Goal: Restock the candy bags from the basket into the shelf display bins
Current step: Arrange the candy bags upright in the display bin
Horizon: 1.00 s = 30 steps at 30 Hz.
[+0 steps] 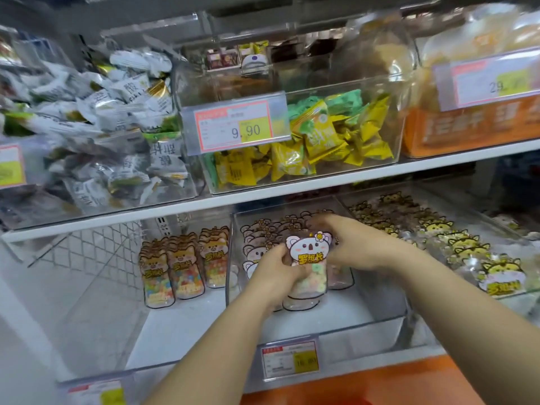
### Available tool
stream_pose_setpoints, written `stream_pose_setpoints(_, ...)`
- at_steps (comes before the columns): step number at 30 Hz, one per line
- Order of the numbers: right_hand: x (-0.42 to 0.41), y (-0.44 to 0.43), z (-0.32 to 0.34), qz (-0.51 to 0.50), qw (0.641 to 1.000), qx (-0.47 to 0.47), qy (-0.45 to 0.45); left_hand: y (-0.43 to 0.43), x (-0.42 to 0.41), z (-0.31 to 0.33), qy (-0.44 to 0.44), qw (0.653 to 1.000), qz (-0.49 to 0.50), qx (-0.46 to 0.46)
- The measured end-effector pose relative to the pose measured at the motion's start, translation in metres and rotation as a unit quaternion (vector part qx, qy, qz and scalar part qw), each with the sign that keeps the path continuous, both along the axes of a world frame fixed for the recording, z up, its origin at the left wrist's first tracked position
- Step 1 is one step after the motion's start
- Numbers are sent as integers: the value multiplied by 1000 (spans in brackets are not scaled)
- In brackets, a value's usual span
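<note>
Both hands grasp one koala candy bag (309, 260) at the centre of the frame. The left hand (273, 277) curls round its lower left side and the right hand (355, 247) pinches its right edge, fingers blurred. The bag stands upright before the koala bag rows (257, 244) inside the middle clear bin (336, 324) on the lower shelf. Fox bags (175, 264) stand just left of that bin and yellow cat bags (467, 249) fill the bin to its right. A price tag (289, 359) hangs at lower centre.

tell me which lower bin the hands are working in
The middle bin, with the koala bags: left hand and right hand grip one koala bag there. The bin to its left holds orange dog bags, the right one yellow cat bags.
</note>
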State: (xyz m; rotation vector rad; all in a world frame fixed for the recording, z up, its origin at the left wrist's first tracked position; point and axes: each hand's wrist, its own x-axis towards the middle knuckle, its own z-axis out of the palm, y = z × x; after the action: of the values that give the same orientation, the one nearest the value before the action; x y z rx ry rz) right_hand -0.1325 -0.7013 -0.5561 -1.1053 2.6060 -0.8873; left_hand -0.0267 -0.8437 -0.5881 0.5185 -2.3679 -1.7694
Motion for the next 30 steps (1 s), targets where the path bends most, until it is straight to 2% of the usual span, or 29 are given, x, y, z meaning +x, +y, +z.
stream_pose_setpoints(2,7,3,4,27,998,30,43,5,-11,-9,7,999,-28,19)
stream_pose_setpoints(5,6,9,1,-22,982,123,142,3,-21,-28,-11,1000,1,-13)
stream_pose_setpoints(7,5,11,-4,-51,956,203,208,-7,-21,-40,-53,991,42,-118)
stream_pose_setpoints(9,6,8,-7,-79,933,240,254,-14,-14,-48,-135,964,2,-227)
stream_pose_setpoints(13,8,-1,-12,-133,912,284,266,-18,-9,-55,-232,931,-92,-266)
stream_pose_setpoints(18,1,-7,-21,-111,908,283,288,-19,-15,-61,-229,926,-97,-284)
stream_pose_setpoints(27,-7,-20,-16,-91,906,323,258,-19,-17,-70,-214,933,-95,-275)
stream_pose_setpoints(30,-13,-20,-16,-99,902,319,273,-18,-17,-72,-223,933,-98,-263)
